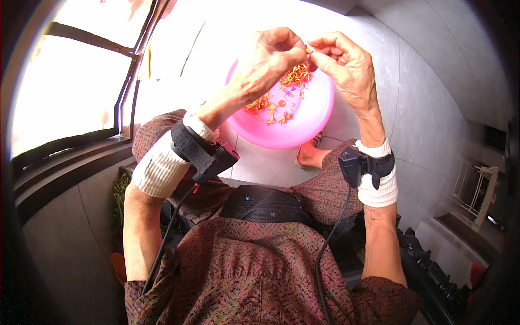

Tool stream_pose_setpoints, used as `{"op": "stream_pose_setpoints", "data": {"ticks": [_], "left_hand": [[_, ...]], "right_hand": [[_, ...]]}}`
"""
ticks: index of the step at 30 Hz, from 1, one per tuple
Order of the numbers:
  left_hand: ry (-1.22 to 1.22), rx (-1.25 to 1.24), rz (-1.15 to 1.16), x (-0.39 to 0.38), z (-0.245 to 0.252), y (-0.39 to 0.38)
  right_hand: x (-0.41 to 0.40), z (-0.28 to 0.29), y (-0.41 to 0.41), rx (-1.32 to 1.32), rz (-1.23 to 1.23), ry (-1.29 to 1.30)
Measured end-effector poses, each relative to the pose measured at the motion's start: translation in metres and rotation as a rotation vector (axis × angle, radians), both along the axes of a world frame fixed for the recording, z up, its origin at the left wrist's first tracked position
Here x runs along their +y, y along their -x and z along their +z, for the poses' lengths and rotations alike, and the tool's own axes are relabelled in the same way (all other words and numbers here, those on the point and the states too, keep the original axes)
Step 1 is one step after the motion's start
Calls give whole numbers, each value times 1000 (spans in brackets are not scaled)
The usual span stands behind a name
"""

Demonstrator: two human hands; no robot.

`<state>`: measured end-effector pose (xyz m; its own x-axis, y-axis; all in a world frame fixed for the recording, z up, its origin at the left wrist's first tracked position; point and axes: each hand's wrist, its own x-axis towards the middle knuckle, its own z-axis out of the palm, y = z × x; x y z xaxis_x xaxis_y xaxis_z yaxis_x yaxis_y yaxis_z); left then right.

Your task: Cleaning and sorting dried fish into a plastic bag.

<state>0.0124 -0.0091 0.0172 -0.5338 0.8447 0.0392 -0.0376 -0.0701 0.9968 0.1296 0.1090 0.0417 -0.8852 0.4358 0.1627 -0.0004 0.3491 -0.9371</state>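
Observation:
Both my hands are raised over the far part of a pink plastic basin point(280, 136). A small yellowish piece point(309, 51) is pinched between the fingertips of my left hand point(272, 61) and my right hand point(345, 65), which meet there; its exact kind is too small to tell. Below the hands, a heap of small orange-yellow pieces point(295, 76) lies in the basin. A second heap point(256, 106) sits at the left side, partly covered by my left wrist. A few loose pieces, a round red one point(282, 103) and some bluish ones point(289, 92) are spread between them.
The basin stands over a grey tiled floor point(365, 134), with a sandalled foot point(313, 156) close to its near right edge. A bright window or door frame point(129, 81) is at the left. A white rack point(483, 195) stands far right. Cables run from the black wrist devices along both arms.

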Motion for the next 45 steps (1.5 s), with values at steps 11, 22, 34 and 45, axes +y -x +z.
{"op": "stream_pose_setpoints", "data": {"ticks": [11, 22, 34, 45], "left_hand": [[-13, 143, 31, 0, -4, 1], [-18, 75, -7, 1, 1, 2], [-70, 299, 63, 2, 0, 1], [-6, 204, -114, -2, -1, 7]], "right_hand": [[3, 3, 3, 109, -59, -577], [11, -8, -1, -3, 19, 175], [14, -3, -1, -22, 3, 49], [11, -1, -4, 5, 64, -56]]}}
